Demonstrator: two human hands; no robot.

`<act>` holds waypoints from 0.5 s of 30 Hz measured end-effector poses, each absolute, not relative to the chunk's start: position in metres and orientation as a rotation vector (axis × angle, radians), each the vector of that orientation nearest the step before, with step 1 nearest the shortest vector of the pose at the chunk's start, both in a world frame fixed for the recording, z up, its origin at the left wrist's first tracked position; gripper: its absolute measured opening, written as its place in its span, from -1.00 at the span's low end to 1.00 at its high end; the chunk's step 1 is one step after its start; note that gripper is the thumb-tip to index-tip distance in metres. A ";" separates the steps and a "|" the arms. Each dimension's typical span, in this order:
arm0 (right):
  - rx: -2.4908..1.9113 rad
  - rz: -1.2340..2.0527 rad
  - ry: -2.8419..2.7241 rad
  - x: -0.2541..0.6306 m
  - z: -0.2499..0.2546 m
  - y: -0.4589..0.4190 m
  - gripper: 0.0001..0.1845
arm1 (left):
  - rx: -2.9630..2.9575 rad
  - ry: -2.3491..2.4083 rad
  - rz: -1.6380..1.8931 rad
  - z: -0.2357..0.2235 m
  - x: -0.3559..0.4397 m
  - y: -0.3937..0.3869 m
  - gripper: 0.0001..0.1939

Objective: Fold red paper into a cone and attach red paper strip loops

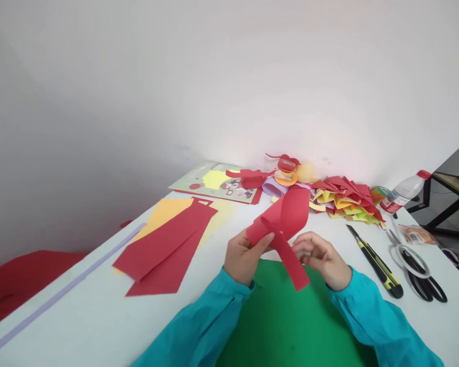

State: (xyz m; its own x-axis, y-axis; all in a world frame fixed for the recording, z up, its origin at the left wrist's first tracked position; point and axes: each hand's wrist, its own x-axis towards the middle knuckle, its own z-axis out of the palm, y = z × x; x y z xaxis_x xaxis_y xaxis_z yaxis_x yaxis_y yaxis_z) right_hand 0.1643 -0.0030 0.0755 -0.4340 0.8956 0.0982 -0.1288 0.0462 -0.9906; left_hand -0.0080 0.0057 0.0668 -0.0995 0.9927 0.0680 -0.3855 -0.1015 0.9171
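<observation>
The left hand (245,256) is pinching red paper (281,216), roll (296,206) slanting away rightward, tail (290,261) pointing nearer-right; the right hand (324,258) is hovering half-open, empty; a capped bottle (408,191) is standing beyond.

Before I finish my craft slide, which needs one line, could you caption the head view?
Left hand holding curled red paper, right hand close beside it, green sheet below.

Plain red paper (296,211), teal sleeves (199,326), green sheet (290,326), lilac strip (67,289), yellow-and-black cutter (378,265), white tabletop (80,331)

Forward-down head view over table (80,326)
</observation>
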 end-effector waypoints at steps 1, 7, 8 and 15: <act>-0.811 1.523 -1.549 0.163 0.076 -0.006 -0.72 | 0.934 0.922 1.476 0.066 -0.006 0.005 -0.68; -0.922 1.573 -1.638 0.152 0.071 -0.014 -0.73 | 1.030 0.941 1.375 0.065 0.003 -0.004 -0.77; -0.923 1.613 -1.612 0.151 0.072 -0.014 -0.72 | 1.021 0.940 1.364 0.064 0.004 -0.005 -0.78; -0.815 1.795 -1.498 0.146 0.072 -0.014 -0.68 | 1.041 0.907 1.407 0.062 0.000 -0.009 -0.85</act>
State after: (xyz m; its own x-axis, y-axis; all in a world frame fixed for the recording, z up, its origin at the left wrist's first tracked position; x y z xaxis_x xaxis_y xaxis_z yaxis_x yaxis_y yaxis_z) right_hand 0.1459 -0.0137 0.0718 -0.5930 0.8035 -0.0525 -0.0918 -0.1322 -0.9870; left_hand 0.0002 -0.0089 0.0615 -0.0024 0.9949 0.1004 -0.3194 -0.0959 0.9428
